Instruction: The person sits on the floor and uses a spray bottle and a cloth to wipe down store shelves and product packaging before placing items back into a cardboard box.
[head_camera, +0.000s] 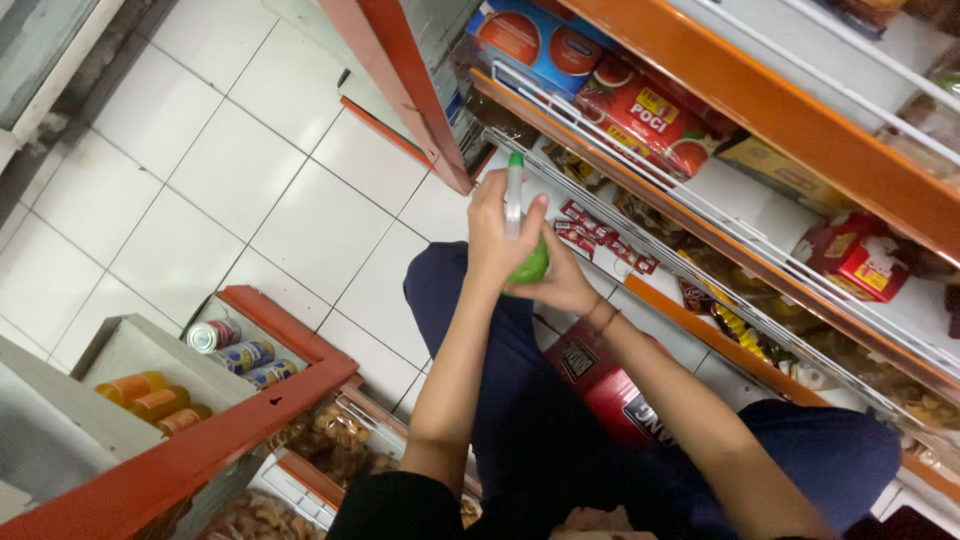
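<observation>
**Orange shelves over a white tiled floor**

The orange-edged shelf rack (800, 130) carries red boxes (640, 110), a blue box (540, 40) up-left of them, and small red sachets (600, 235) below. Left of the rack lies the white tiled floor (230, 170).

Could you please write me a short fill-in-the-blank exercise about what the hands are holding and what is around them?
1. The left hand grips a slim tool with a ____ cap.
2. The right hand cups a round ____ object.
3. A red ____ rests on the person's lap.
4. The cans lie on the shelf unit to the person's ____.

Missing words: green; green; box; left
</observation>
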